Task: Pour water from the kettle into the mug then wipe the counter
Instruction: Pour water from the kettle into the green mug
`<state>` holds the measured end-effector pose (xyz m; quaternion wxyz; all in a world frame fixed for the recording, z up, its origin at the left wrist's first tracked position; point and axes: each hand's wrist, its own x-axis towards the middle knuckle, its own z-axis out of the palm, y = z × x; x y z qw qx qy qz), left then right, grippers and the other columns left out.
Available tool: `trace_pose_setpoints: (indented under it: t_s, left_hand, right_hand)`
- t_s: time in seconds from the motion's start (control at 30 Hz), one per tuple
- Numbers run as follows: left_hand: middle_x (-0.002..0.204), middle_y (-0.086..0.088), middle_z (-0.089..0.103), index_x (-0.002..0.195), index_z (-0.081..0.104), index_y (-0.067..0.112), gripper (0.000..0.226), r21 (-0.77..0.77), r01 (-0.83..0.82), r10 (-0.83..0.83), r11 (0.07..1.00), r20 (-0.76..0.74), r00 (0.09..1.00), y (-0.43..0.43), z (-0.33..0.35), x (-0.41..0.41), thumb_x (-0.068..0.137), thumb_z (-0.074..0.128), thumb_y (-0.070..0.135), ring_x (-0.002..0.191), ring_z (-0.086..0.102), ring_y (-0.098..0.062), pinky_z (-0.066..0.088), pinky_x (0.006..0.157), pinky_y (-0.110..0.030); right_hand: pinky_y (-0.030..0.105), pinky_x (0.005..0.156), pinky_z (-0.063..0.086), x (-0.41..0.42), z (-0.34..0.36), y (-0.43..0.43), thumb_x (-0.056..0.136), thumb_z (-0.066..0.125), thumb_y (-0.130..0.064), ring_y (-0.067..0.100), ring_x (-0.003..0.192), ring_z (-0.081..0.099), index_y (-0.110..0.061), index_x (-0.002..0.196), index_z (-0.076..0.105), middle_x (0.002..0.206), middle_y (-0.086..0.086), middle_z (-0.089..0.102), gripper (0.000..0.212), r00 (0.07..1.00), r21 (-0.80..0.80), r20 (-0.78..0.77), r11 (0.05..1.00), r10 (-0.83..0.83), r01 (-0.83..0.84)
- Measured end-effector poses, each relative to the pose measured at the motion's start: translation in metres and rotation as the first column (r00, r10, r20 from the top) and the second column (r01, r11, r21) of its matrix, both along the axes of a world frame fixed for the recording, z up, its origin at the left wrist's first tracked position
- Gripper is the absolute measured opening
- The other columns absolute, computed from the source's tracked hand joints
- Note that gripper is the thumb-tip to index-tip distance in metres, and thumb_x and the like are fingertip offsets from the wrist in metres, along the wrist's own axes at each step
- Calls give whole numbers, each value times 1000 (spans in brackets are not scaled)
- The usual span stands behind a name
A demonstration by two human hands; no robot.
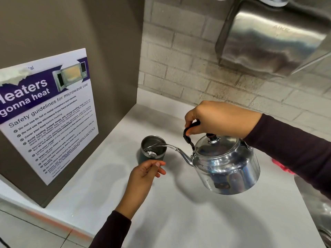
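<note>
The right hand (222, 119) has its grip closed around the black handle (190, 130) of the shiny metal kettle (227, 167), fingers curled over the top of the handle and thumb tucked beneath it, holding the kettle in the air above the bench (179, 212) and tilted toward its spout (182, 154). A thin stream of water (161, 145) runs from the spout tip over the rim of the dark mug (153, 149), which stands upright on the bench just left of the kettle, with water pooling at its bottom. The left hand (145, 174) sits against the mug's near side, its grip loose, fingers only partly curled with the fingertips (157, 164) touching the lower wall of the mug rather than clasping it. Both arms wear dark sleeves. A microwave safety poster (48, 113) hangs on the brown panel to the left, and a steel dispenser (272, 38) is mounted on the pale brick wall above. A pink-red cloth (281, 166) peeks out on the bench behind the right forearm.
</note>
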<state>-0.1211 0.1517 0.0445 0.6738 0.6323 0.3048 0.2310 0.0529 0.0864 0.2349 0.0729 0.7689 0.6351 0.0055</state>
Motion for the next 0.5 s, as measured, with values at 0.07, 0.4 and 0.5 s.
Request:
trace_pose_setpoints:
  t_s: [0.07,0.4,0.5]
  left_hand:
    - [68,14,73,83,70,31,24,1,1,-1,1000,0,1000,-1,1,0,92,50,22,64,60,4,47,76,-28]
    - [69,13,73,82,70,31,25,-15,0,0,1000,-5,1000,-3,-3,2,93,50,21,64,59,3,46,72,-25]
    - [70,13,73,83,70,31,24,-10,-2,2,1000,-6,1000,-4,-5,3,92,50,22,65,60,2,47,69,-20]
  right_hand:
    - [21,40,26,0,0,-1,81,67,-42,-2,43,43,-30,83,69,53,-21,46,12,1000,-2,5,1000,-1,1]
    - [22,41,27,4,2,-2,81,67,-43,0,45,43,-28,85,68,58,-15,50,16,1000,-21,17,1000,-18,18]
    - [21,40,25,6,2,-3,81,67,-44,0,44,43,-28,85,68,58,-15,51,17,1000,-11,22,1000,-11,12]
